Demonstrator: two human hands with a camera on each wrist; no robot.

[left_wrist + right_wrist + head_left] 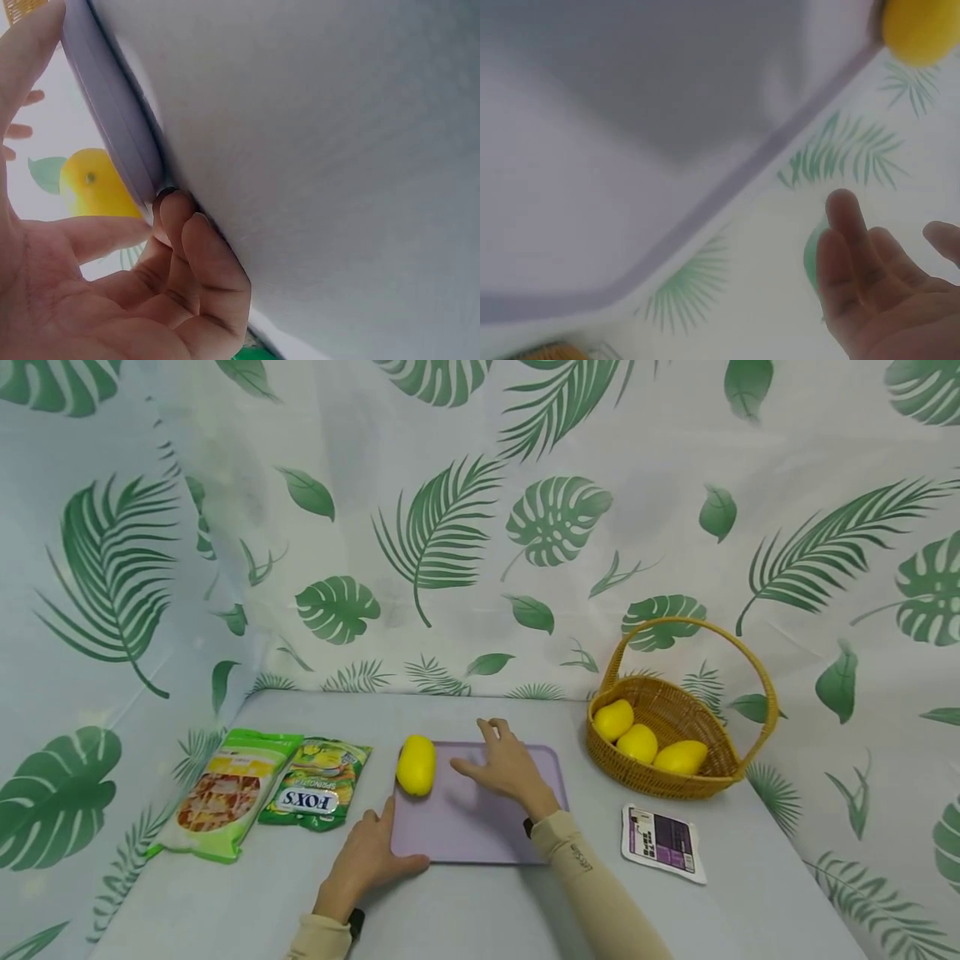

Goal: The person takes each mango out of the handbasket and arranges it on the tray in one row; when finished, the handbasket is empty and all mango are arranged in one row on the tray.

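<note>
My left hand (369, 853) holds the near left corner of a flat lilac tray (480, 839). In the left wrist view the thumb reaches the tray's rim and the curled fingers (214, 262) lie at its corner. A smooth, oblong yellow fruit (416, 766) lies on the tray's left side, by the far corner. Over the right half of the tray is my right hand (506, 766), its fingers spread and holding nothing. The right wrist view shows these fingers (844, 255) beyond the tray's edge, with the fruit (922, 30) at upper right.
A wicker basket (622, 762) with a tall handle stands at the back right, holding several yellow fruits (637, 744). Before it lies a white and purple packet (662, 842). On the left are a green FOX'S bag (317, 782) and a larger green-edged bag (228, 793). Leaf-printed cloth hangs behind.
</note>
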